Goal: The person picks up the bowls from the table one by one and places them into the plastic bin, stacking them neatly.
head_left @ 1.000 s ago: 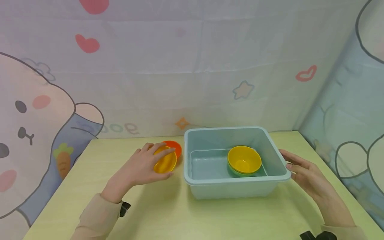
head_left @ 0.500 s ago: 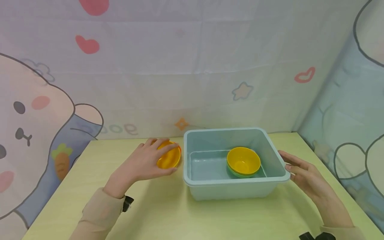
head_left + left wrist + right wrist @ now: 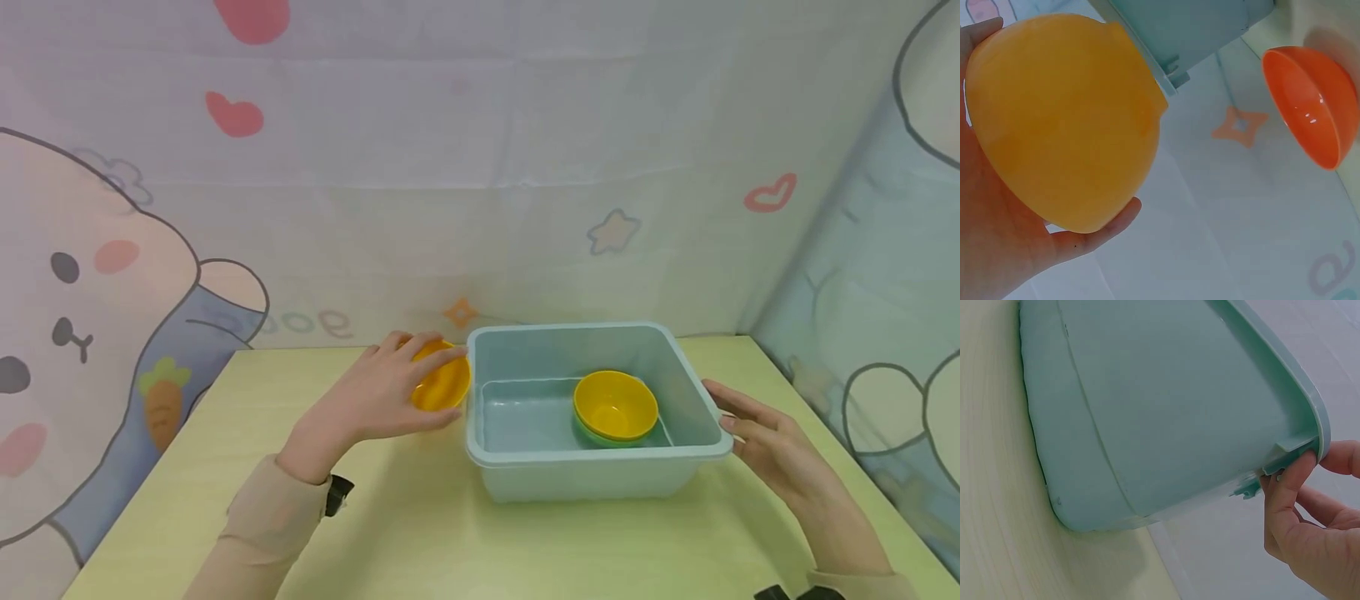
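My left hand (image 3: pixel 408 387) grips a yellow-orange bowl (image 3: pixel 446 385) by its underside, tilted and raised beside the left wall of a pale teal tub (image 3: pixel 592 454). The left wrist view shows this bowl (image 3: pixel 1066 119) cupped in the palm, with an orange bowl (image 3: pixel 1307 103) on the table beyond; the head view hides the orange bowl. Inside the tub a yellow bowl (image 3: pixel 615 404) sits nested in a green bowl (image 3: pixel 592 435). My right hand (image 3: pixel 723 408) holds the tub's right rim, and in the right wrist view its thumb (image 3: pixel 1285 487) presses under the lip of the tub (image 3: pixel 1166 412).
The tub stands on a light yellow-green table (image 3: pixel 420 533). A cartoon-printed cloth backdrop (image 3: pixel 480 208) closes off the back and the right side. Bare tabletop lies in front of the tub and to the left.
My left hand has lifted the yellow-orange bowl and carried it right, up to the tub's left wall, covering the orange bowl. My right hand stays on the rim.
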A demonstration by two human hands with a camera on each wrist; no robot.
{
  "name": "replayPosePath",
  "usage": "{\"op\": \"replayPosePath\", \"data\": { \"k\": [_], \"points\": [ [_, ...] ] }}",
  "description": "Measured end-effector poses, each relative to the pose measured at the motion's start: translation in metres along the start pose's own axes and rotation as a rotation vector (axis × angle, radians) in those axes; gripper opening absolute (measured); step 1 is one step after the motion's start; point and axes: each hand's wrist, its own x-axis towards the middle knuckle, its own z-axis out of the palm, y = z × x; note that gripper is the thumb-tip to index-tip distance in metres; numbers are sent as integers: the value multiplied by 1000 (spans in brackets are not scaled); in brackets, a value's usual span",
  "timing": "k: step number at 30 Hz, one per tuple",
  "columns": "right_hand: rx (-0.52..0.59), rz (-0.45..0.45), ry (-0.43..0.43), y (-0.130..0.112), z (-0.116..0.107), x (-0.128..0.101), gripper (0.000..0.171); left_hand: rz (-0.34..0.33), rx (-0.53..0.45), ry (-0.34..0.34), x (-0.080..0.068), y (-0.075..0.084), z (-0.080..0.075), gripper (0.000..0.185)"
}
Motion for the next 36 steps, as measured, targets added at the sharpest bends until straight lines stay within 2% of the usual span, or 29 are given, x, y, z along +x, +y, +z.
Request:
{"op": "replayPosePath", "data": {
  "k": [15, 27, 36],
  "points": [
    [-3, 8, 1, 1, -1, -1, 51, 3, -19, -1, 11, 9, -10, 65],
    [-21, 14, 7, 1, 0, -1, 51, 48, -9, -9, 29, 23, -16, 65],
    [-80, 30, 27, -2, 2, -2, 50, 73, 9, -21, 40, 31, -19, 67]
  ]
}}
